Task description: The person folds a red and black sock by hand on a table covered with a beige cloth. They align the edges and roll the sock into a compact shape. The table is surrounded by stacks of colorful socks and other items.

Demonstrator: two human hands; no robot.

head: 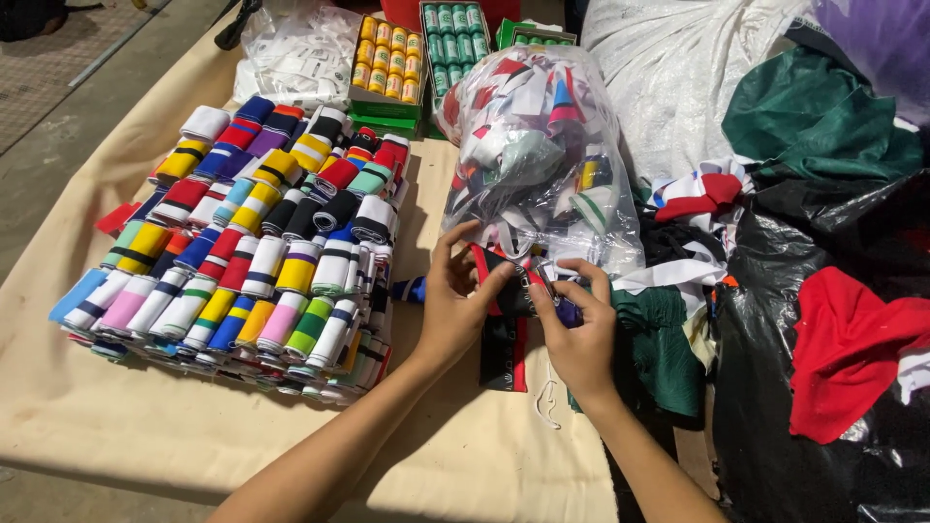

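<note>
A: So, nearest the camera, what are the hands doing?

B: Both are meeting over a tan cloth [145,416] covering the table. The left hand [455,310] is curling its fingers to pinch a black and red strip of fabric [504,334], which is hanging down over the cloth. The right hand [579,334] is closing loosely around something small and metallic at the strip's top edge; it could be little scissors, but I cannot tell.

A: And beyond them?

B: A clear plastic bag [538,145] stuffed with fabric scraps is sitting just behind the hands, within easy reach. To the left, striped fabric rolls [252,242] are lying packed in tidy rows. Farthest back, boxes of yellow thread spools [387,60] and green thread spools [457,44] are standing. On the right, loose green and red fabric is running out of view.
</note>
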